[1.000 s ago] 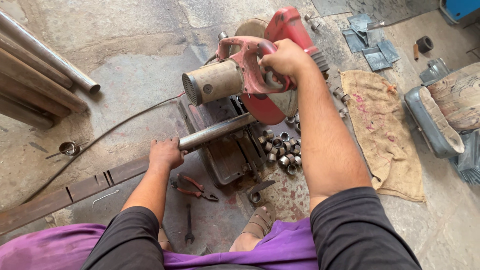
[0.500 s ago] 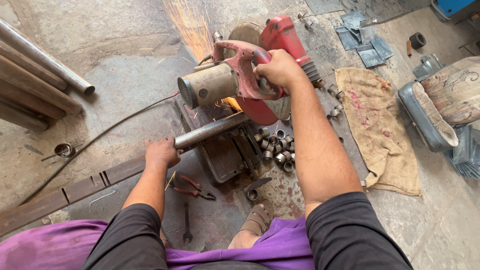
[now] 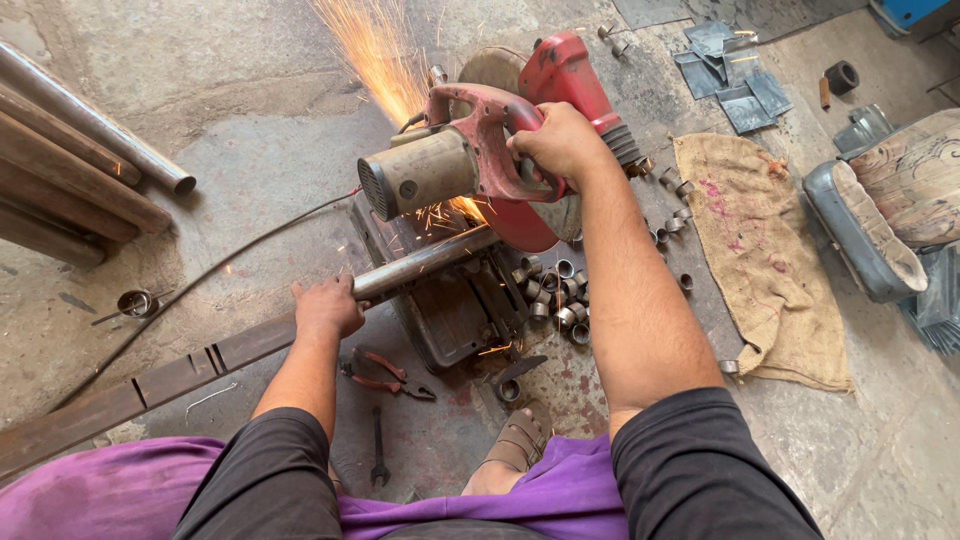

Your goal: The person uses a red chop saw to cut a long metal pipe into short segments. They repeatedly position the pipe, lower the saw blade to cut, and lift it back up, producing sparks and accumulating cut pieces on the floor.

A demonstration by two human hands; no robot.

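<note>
A red chop saw (image 3: 500, 140) stands on the concrete floor ahead of me. My right hand (image 3: 560, 140) grips the saw's red handle, with the blade pressed down into a steel pipe (image 3: 425, 262). Orange sparks (image 3: 375, 50) fly up and away from the cut. The pipe lies across the saw's base (image 3: 450, 315). My left hand (image 3: 325, 305) is wrapped around its near end. Several short cut pipe rings (image 3: 555, 295) lie piled on the base just right of the blade.
Long steel pipes (image 3: 80, 170) lie at the left. A flat steel bar (image 3: 130, 395) runs along the floor by my left knee. Red pliers (image 3: 385, 372) and a wrench (image 3: 378, 450) lie near me. A burlap sack (image 3: 770, 260) and metal sheets (image 3: 735, 85) are on the right.
My right hand has pulled the saw head down into the pipe. Sparks appeared half a second ago and now spray much more strongly. My left hand keeps hold of the pipe.
</note>
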